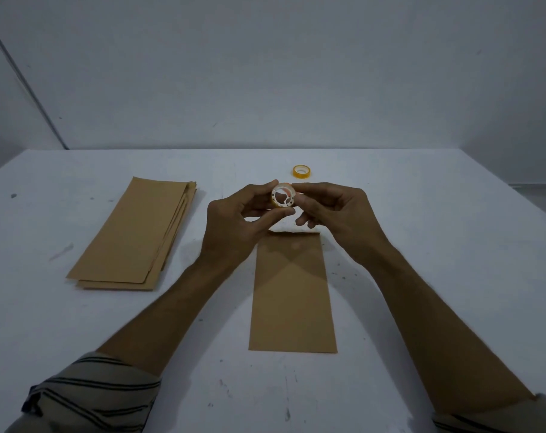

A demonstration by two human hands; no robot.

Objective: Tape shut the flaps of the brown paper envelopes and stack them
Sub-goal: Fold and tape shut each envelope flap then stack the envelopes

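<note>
A single brown paper envelope point(292, 295) lies flat on the white table point(421, 245), lengthwise in front of me, its far end under my hands. Above that end I hold a small roll of clear tape point(283, 197) with a white core. My left hand point(243, 220) pinches the roll between thumb and fingers. My right hand point(334, 210) pinches the roll's right edge with thumb and forefinger. A stack of several brown envelopes point(137, 235) lies to the left, slightly fanned.
A second, yellow roll of tape point(302, 171) lies flat on the table behind my hands. A grey wall rises at the table's far edge. Striped sleeves are rolled up on both forearms.
</note>
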